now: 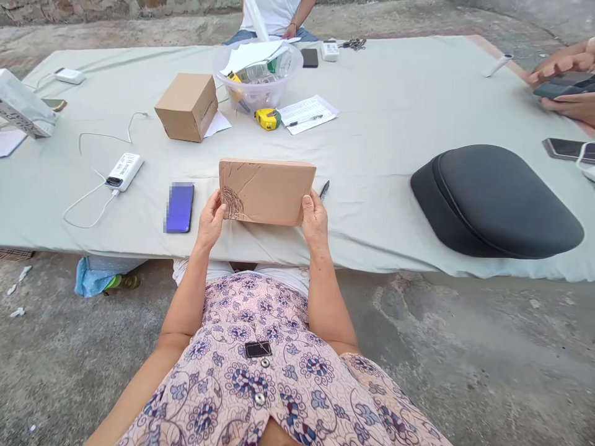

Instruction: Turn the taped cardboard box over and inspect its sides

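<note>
A flat brown cardboard box [269,192] is held tilted up above the table's near edge, between my two hands. My left hand [212,218] grips its left end, thumb on the face beside dark scribbled pen lines. On the right end, my right hand [315,218] has its thumb pressed on the face and its other fingers behind. A dark marker pen [324,189] lies on the cloth just beyond my right hand. To the left of my left hand rests a phone [179,208] with a blue, partly blurred screen.
A black cushioned seat [497,201] stands on the right. Farther back are a cardboard box [186,106], a plastic basin [258,96], a yellow tape measure [268,119] and a paper sheet [308,114]. A cabled white device [124,171] lies left. Two other people sit at the table.
</note>
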The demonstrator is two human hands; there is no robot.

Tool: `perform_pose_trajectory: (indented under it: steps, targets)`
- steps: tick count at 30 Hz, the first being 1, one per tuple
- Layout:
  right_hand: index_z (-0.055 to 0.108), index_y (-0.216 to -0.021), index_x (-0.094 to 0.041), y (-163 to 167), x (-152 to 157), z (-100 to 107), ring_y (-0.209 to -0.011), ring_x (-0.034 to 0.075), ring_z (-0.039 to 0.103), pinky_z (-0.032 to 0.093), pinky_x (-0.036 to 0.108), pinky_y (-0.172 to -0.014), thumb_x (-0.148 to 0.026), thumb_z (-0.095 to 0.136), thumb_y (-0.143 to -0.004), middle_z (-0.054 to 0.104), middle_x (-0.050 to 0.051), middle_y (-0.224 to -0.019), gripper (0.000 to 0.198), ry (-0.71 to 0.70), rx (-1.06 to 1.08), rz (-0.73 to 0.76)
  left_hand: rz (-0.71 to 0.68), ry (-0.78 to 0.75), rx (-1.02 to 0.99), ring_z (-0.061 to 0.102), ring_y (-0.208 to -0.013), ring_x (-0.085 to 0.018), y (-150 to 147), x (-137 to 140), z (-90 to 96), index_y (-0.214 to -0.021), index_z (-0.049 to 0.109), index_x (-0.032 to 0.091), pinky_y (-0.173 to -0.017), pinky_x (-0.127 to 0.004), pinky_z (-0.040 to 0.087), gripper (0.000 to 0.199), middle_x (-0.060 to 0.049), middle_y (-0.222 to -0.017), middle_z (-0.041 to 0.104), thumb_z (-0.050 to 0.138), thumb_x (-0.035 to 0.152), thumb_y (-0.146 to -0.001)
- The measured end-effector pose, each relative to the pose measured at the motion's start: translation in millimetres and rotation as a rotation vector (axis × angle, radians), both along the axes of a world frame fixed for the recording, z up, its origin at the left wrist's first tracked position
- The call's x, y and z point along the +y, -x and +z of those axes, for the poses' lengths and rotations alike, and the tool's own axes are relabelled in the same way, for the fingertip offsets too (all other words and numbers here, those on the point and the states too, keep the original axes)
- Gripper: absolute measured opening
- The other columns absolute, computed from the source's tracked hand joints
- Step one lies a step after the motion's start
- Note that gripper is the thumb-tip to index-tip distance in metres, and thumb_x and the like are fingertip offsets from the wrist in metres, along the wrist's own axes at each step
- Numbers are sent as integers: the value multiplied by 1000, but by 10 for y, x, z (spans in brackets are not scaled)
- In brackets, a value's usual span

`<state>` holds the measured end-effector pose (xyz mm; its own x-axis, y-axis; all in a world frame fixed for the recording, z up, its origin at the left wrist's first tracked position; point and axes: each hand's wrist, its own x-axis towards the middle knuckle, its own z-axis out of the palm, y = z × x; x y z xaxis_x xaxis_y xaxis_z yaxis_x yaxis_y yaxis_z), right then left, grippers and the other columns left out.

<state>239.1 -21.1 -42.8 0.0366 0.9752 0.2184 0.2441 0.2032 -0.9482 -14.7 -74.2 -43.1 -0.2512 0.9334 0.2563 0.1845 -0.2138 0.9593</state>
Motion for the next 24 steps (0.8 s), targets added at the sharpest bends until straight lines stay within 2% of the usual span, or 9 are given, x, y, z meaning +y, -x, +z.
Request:
perform_pose_trajectory:
  steps: [3,6,10,13,15,17,20,24]
  targets:
    - [57,-137,-23,4,14,0,-136,23,55,43,44,-115,-69,34,-95,61,9,-144,66,6,-65,-23,-22,50,-11,48,-144,-26,15,-42,-42,-143,50,22,-120,-44,39,67,-14,-152,51,59,57,-87]
    - [56,-137,-23,12,-2,10,-134,25,56,44,46,-114,-71,28,-95,62,10,-142,70,24,-123,-60,6,105,-85,56,-136,-27,-11,-76,-108,-143,49,21,-112,-47,48,65,-16,-146,58,60,53,-87]
    - [56,-134,-22,45,-55,13,-132,25,56,46,47,-112,-70,28,-95,63,11,-139,68,14,-91,-68,111,56,-174,61,-129,-29,-75,-99,-118,-133,52,19,-107,-47,51,63,-19,-136,63,64,57,-84]
    - [55,-131,-19,126,-104,-34,-124,24,61,52,44,-104,-69,27,-95,65,13,-133,68,54,11,-40,186,-86,-117,54,-137,-29,-116,-99,29,-128,55,20,-115,-46,44,58,-18,-141,58,65,58,-84]
    - [55,-126,-19,210,-142,-88,-110,23,68,60,42,-88,-70,25,-94,69,13,-123,67,166,80,-4,220,-198,-9,45,-145,-28,-144,-76,187,-130,55,23,-120,-44,37,58,-15,-150,50,65,58,-85]
    - [58,-118,-20,297,-184,-148,-92,24,72,61,39,-70,-70,27,-93,72,12,-111,64,305,115,63,262,-270,127,33,-152,-27,-176,-26,353,-132,53,25,-124,-44,31,58,-13,-157,41,64,58,-86]
    - [61,-107,-21,386,-240,-222,-73,25,72,57,39,-58,-69,32,-92,75,12,-95,58,446,76,180,259,-288,266,21,-156,-27,-235,101,531,-134,53,26,-126,-46,27,57,-11,-163,29,64,56,-87]
    - [63,-97,-21,373,-271,-265,-59,22,68,56,39,-61,-64,31,-94,75,9,-80,54,457,-101,264,148,-226,244,21,-156,-28,-322,296,583,-142,45,35,-121,-49,34,64,-7,-166,25,69,53,-85]
